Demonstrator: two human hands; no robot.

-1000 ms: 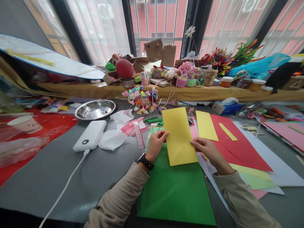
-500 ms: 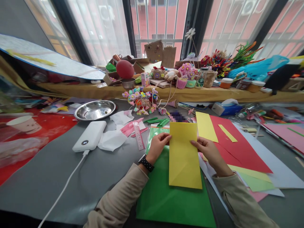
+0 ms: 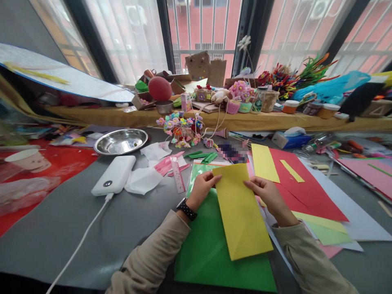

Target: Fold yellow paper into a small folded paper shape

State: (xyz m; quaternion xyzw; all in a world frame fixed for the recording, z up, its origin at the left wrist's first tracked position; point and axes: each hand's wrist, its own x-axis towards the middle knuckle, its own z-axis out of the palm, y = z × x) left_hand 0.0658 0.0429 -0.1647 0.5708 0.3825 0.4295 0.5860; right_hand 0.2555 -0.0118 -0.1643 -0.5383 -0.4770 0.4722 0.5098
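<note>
A rectangular sheet of yellow paper is held up between my hands, tilted so its lower end swings to the right. My left hand pinches its upper left edge, and my right hand pinches the upper right edge. Faint crease lines run across the sheet's lower part. Beneath it lies a large green sheet in what looks like a clear sleeve. To the right, a red sheet carries a yellow piece and a narrow yellow strip.
On the left lie a white power bank with a cable, a steel plate, white tissues and a pink ruler. Folded green strips and beaded flowers are farther back. A cluttered ledge runs below the window.
The yellow paper has turned in my hands, its bottom end moving right and slightly down. Both hands keep their pinch on its upper edges; the view has shifted slightly.
</note>
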